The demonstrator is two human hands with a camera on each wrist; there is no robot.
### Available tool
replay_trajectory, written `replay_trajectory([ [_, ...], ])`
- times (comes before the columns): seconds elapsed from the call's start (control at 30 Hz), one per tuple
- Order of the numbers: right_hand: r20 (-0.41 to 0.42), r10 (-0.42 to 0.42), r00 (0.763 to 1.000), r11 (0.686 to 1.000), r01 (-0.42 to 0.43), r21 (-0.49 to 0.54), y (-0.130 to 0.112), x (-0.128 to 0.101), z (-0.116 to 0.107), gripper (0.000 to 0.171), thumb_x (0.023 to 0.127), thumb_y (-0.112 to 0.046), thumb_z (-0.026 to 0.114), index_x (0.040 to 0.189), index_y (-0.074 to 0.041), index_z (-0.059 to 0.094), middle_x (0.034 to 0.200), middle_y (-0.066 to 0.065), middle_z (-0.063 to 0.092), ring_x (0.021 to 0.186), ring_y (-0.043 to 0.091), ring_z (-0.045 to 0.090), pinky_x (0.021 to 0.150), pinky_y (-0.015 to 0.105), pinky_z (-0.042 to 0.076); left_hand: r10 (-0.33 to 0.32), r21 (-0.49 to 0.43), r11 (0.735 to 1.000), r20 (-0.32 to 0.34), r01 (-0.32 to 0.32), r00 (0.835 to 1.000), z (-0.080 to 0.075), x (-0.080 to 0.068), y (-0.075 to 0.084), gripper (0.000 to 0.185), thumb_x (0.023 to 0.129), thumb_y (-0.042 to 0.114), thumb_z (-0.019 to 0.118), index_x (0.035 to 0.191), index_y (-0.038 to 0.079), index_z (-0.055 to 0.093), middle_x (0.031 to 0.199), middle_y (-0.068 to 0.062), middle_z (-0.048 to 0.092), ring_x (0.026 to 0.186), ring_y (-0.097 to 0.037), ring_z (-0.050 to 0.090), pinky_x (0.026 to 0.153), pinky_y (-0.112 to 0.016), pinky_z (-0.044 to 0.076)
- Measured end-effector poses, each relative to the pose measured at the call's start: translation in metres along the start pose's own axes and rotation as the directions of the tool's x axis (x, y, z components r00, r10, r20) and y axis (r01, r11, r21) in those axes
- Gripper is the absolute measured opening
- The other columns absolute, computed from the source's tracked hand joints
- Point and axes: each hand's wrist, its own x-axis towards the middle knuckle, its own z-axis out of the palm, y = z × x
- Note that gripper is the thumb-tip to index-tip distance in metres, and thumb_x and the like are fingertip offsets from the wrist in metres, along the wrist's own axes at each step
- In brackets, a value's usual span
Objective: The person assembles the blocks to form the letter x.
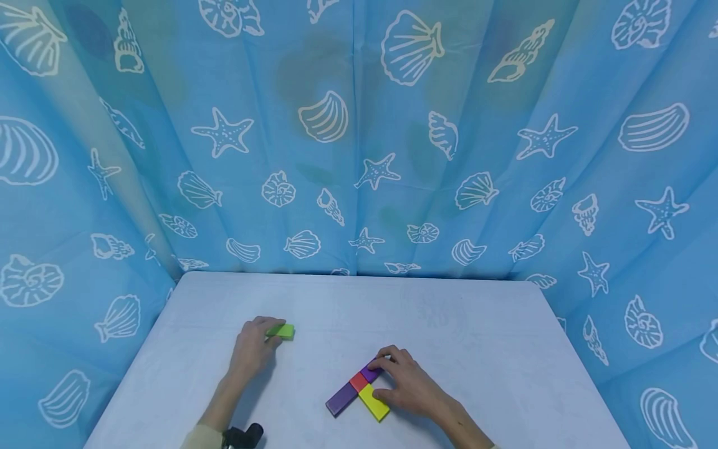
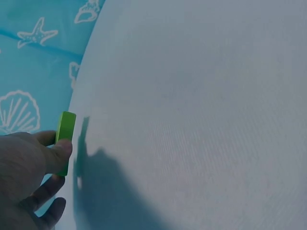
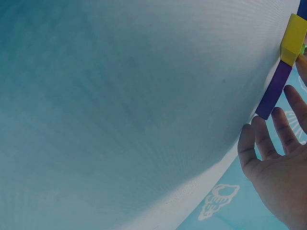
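Pinching a small green block (image 1: 282, 331) by its near end, the left hand (image 1: 253, 349) held it flat on the pale tabletop (image 1: 477, 330), well to the left of a cluster of coloured blocks. The block looked rigid, light and smooth-sided, likely easy to lift between thumb and fingers across its narrow faces, though the slick finish might have let it slide. The right hand (image 1: 406, 383) rested over the cluster with fingers spread and relaxed, fingertips touching a short purple block (image 1: 370, 373), clenching nothing. Joined to that were a red block (image 1: 359, 381), a yellow block (image 1: 374, 402) and a long purple block (image 1: 341, 399). Nothing lay between the green block and the cluster. Behind the tabletop hung a blue curtain (image 1: 359, 137) printed with shells and starfish.
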Motion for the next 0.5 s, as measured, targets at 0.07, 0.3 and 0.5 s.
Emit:
replay_trajectory([
  [0.07, 0.0, -0.001, 1.0, 1.0, 0.001, 0.001, 0.0, 0.0, 0.0, 0.041, 0.088, -0.04, 0.077, 0.126, -0.034, 0.065, 0.136, -0.008, 0.047, 0.128, 0.022, 0.042, 0.108, 0.052, 0.043, 0.018, -0.006, 1.0, 0.0, -0.018, 1.0, 0.0, -0.001, 0.003, 0.038, 0.089, 0.008, 0.076, 0.126, 0.015, 0.07, 0.128, -0.012, 0.064, 0.119, -0.034, 0.057, 0.1, -0.053, 0.048],
  [0.3, 0.002, 0.008, 1.0, 1.0, -0.008, 0.001, 0.0, 0.0, 0.0, 0.041, 0.088, -0.041, 0.077, 0.127, -0.034, 0.065, 0.137, -0.008, 0.047, 0.128, 0.022, 0.042, 0.108, 0.052, 0.043, 0.092, -0.035, 0.995, -0.023, -0.093, 0.995, 0.002, -0.001, 0.015, 0.038, 0.085, 0.002, 0.078, 0.12, 0.015, 0.073, 0.124, -0.009, 0.067, 0.117, -0.032, 0.059, 0.1, -0.05, 0.05],
  [0.5, 0.004, 0.011, 1.0, 1.0, -0.011, 0.007, -0.001, 0.0, -0.001, 0.041, 0.088, -0.04, 0.077, 0.127, -0.034, 0.065, 0.137, -0.008, 0.047, 0.129, 0.023, 0.042, 0.108, 0.053, 0.042, 0.139, -0.05, 0.989, -0.007, -0.139, 0.99, 0.004, -0.005, 0.029, 0.037, 0.085, 0.0, 0.078, 0.118, 0.018, 0.074, 0.124, -0.008, 0.067, 0.118, -0.031, 0.059, 0.101, -0.049, 0.049],
])
